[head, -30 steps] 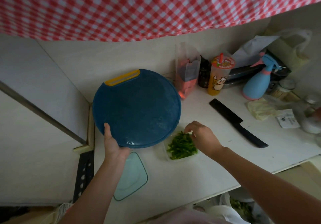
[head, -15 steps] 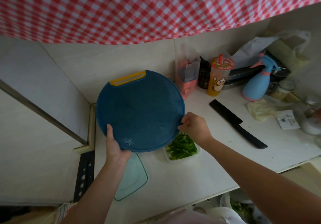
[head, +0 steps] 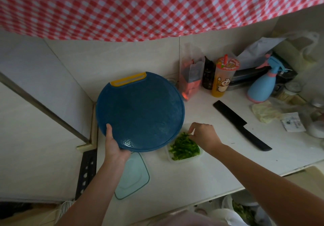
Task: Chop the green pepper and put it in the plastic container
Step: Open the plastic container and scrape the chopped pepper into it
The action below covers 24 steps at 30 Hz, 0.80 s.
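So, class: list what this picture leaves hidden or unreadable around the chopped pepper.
Head view, the only one:
Plastic container: its far left corner, behind the cutting board.
Right hand: whether its fingertips pinch the green pepper, hidden under the knuckles.
Lid: its far end, under the left hand.
Paper packet: print too small.

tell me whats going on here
A person's left hand grips a blue board, tipped up by the container. The right hand touches the chopped pepper already in it; whether it pinches any is unclear. The knife lies on the counter, the lid by the left arm.
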Each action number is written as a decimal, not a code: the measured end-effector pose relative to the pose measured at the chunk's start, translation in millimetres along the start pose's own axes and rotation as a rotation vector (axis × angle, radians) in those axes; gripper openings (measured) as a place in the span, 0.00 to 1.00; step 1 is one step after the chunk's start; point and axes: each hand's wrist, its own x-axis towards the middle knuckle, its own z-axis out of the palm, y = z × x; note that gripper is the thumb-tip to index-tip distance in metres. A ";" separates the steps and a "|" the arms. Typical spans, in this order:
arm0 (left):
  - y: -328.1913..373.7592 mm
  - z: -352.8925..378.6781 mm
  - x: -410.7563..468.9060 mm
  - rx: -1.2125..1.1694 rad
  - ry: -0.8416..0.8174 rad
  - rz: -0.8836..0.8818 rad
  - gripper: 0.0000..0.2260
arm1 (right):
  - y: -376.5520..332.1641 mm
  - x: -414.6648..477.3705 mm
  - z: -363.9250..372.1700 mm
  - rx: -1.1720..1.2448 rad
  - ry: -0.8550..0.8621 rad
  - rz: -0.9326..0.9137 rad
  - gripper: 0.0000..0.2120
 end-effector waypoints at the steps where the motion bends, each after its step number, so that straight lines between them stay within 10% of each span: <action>1: 0.4 -0.4 -0.4 0.001 -0.001 -0.005 0.20 | 2.5 -0.6 -0.6 0.031 -0.005 -0.009 0.08; 9: 2.8 -11.5 2.4 0.012 -0.010 -0.001 0.22 | 22.6 -7.3 -11.6 0.170 0.200 0.052 0.04; 24: 6.8 -24.3 -1.4 0.040 0.010 0.010 0.19 | 2.9 8.0 0.7 0.017 -0.026 0.300 0.11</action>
